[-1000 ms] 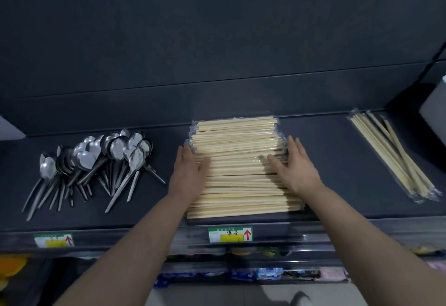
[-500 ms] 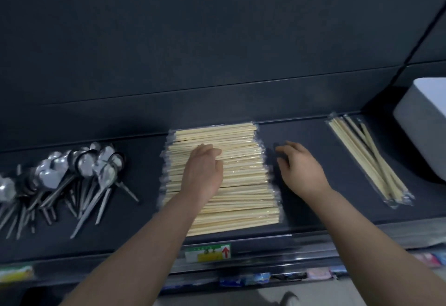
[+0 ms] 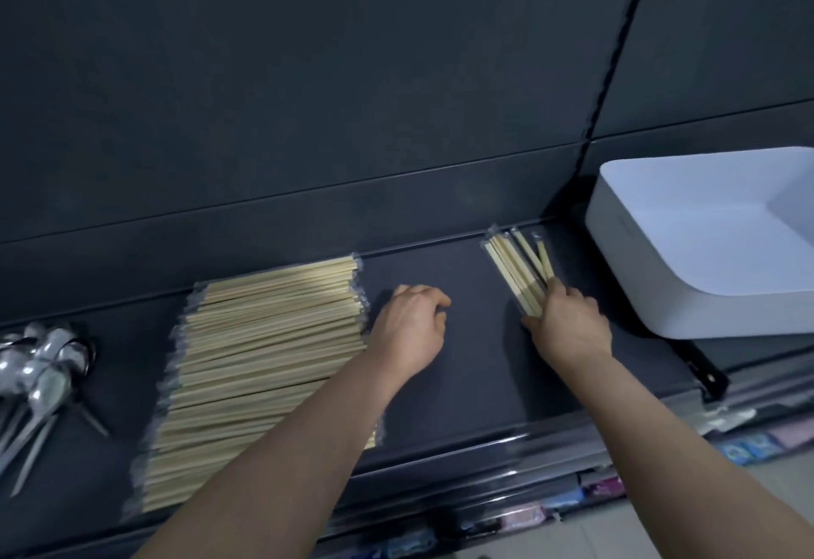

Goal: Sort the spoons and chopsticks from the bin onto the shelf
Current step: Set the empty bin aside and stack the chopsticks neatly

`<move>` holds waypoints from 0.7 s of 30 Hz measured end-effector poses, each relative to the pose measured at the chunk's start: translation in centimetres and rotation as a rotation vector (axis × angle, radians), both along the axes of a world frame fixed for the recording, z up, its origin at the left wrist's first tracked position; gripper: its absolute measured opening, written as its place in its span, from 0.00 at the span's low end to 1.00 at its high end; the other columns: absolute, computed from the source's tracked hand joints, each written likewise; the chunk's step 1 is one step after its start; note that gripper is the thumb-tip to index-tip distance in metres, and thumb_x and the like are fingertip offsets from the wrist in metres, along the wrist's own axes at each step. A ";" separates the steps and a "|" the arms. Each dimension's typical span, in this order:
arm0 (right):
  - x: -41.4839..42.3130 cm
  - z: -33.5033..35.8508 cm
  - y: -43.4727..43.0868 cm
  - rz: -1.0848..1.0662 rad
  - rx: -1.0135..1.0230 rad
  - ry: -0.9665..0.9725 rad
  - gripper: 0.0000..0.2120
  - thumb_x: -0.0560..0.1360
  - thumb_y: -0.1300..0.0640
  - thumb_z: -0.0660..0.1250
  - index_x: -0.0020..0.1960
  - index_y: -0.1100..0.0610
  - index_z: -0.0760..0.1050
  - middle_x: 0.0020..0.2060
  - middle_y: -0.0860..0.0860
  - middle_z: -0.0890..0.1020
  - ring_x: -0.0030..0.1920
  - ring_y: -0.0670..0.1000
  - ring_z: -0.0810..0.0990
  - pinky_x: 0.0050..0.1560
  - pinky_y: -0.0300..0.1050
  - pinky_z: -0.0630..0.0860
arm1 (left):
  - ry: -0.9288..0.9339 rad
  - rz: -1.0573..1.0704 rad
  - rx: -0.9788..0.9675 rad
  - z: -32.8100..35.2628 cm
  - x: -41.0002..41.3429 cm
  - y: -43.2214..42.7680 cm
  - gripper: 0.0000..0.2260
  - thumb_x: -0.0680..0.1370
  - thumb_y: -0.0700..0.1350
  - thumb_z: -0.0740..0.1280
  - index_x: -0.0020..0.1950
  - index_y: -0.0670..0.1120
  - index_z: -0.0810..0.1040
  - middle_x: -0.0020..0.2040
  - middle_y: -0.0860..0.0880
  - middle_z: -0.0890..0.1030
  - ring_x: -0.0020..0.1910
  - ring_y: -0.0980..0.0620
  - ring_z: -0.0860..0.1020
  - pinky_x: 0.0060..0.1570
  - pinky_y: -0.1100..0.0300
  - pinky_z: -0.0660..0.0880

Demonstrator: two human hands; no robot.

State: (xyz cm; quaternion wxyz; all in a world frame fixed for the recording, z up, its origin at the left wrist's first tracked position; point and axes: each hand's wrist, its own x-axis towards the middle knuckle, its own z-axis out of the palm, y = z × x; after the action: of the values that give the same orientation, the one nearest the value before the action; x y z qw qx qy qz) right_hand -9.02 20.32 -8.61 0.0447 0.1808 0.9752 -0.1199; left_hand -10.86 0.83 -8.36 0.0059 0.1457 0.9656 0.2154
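A wide stack of wrapped wooden chopsticks [image 3: 268, 351] lies on the dark shelf [image 3: 458, 391], left of centre. My left hand [image 3: 409, 329] rests on the bare shelf just right of that stack, fingers loosely curled and holding nothing. A small loose bundle of wrapped chopsticks [image 3: 515, 267] lies further right, and my right hand [image 3: 568, 325] grips its near end. Metal spoons [image 3: 39, 373] are piled at the far left of the shelf. The white bin [image 3: 687, 289] stands on the shelf at the right; its visible inside looks bare.
A dark back panel rises behind the shelf. Price labels and coloured packets sit along the shelf's front edge and on the lower level [image 3: 749, 444]. A black bracket [image 3: 704, 373] sticks out under the bin.
My right hand went from the big stack's right edge over to the small bundle and took hold of it. My left hand slid off the stack onto the shelf. The view has turned right.
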 end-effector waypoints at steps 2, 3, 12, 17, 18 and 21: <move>-0.4 0.3 0.5 0.006 -0.061 0.030 0.23 0.75 0.54 0.68 0.66 0.60 0.65 0.61 0.59 0.74 0.61 0.61 0.71 0.54 0.51 0.71 | -0.014 -0.002 0.009 -0.1 -0.1 0.8 0.13 0.80 0.43 0.62 0.64 0.47 0.78 0.63 0.51 0.78 0.63 0.49 0.71 0.63 0.57 0.69; -0.5 0.5 0.7 0.009 -0.089 0.035 0.21 0.74 0.57 0.68 0.64 0.61 0.66 0.59 0.60 0.74 0.59 0.61 0.72 0.52 0.50 0.71 | -0.023 0.004 0.017 -0.2 -0.2 1.1 0.13 0.80 0.42 0.62 0.63 0.47 0.78 0.63 0.51 0.79 0.63 0.49 0.72 0.63 0.57 0.70; -1.1 2.0 0.7 0.095 -0.069 -0.194 0.17 0.72 0.53 0.67 0.59 0.58 0.72 0.57 0.55 0.78 0.57 0.57 0.78 0.48 0.43 0.71 | -0.116 0.056 0.144 -0.9 0.0 3.0 0.12 0.79 0.42 0.64 0.62 0.45 0.79 0.59 0.49 0.80 0.61 0.50 0.76 0.63 0.55 0.72; -0.9 3.1 1.2 0.189 -0.115 -0.315 0.18 0.76 0.49 0.62 0.62 0.57 0.72 0.58 0.54 0.77 0.57 0.55 0.77 0.50 0.42 0.70 | -0.177 0.156 0.296 -0.1 -0.2 3.5 0.17 0.79 0.45 0.66 0.67 0.43 0.74 0.62 0.46 0.79 0.62 0.48 0.77 0.64 0.52 0.72; -1.0 3.2 1.0 0.230 -0.196 -0.302 0.16 0.77 0.50 0.62 0.60 0.58 0.72 0.55 0.55 0.77 0.54 0.55 0.77 0.48 0.42 0.71 | -0.211 0.181 0.385 0.4 -0.1 3.8 0.20 0.78 0.46 0.67 0.68 0.42 0.72 0.61 0.46 0.79 0.61 0.48 0.77 0.64 0.51 0.72; -0.9 3.5 -0.2 0.351 -0.489 -0.115 0.06 0.77 0.53 0.63 0.52 0.54 0.70 0.47 0.52 0.76 0.47 0.53 0.76 0.46 0.45 0.72 | -0.261 0.243 0.889 3.1 0.1 4.9 0.19 0.72 0.50 0.73 0.58 0.44 0.74 0.50 0.45 0.83 0.51 0.47 0.81 0.59 0.47 0.76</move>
State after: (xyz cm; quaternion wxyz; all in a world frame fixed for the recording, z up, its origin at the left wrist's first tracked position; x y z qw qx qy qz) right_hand -9.91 20.11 -5.07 0.1621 0.0000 0.9295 -0.3313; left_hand -10.76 5.72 -5.29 0.0388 -0.0079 0.7811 0.6231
